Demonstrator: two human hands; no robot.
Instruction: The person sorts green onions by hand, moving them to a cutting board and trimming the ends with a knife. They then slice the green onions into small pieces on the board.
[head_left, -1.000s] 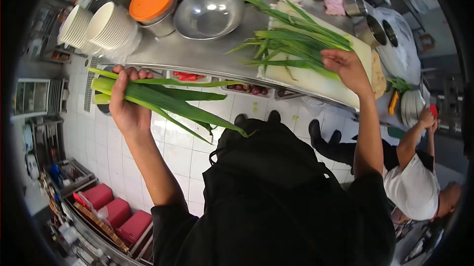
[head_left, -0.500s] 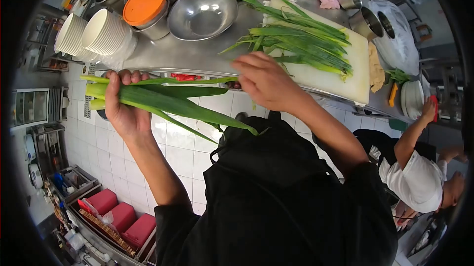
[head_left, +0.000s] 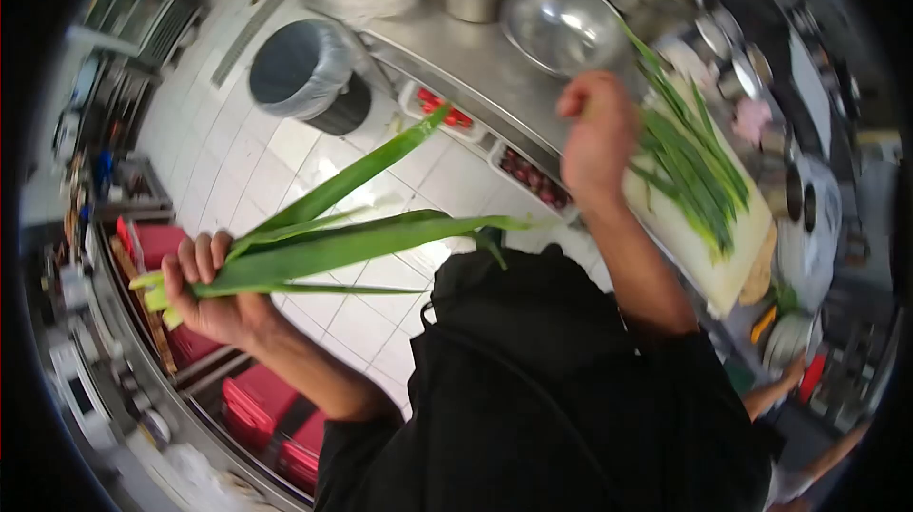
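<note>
Wrapped round the pale lower ends of a few leeks (head_left: 323, 260), my left hand (head_left: 204, 289) is closed over the floor at the left. Their long flat green leaves spread to the right, towards my black apron. My right hand (head_left: 597, 136), somewhat blurred, is raised by the counter edge with its fingers curled in. What it holds, if anything, is hidden. Just right of it, more long green leaves (head_left: 689, 170) lie across a white cutting board (head_left: 709, 279). A steel bowl (head_left: 566, 27) stands beyond my right hand.
A lined bin (head_left: 304, 70) stands on the tiled floor beside the steel counter (head_left: 456, 51). Under the counter are tubs of red items (head_left: 442, 111) and dark round items (head_left: 533, 179). Red bins (head_left: 257, 403) are at lower left. Another person's hand (head_left: 791, 374) is at right.
The view has turned to the left, bringing the bin into sight. My left hand has carried the leeks left, away from the counter. My right hand has risen and its fingers have curled in.
</note>
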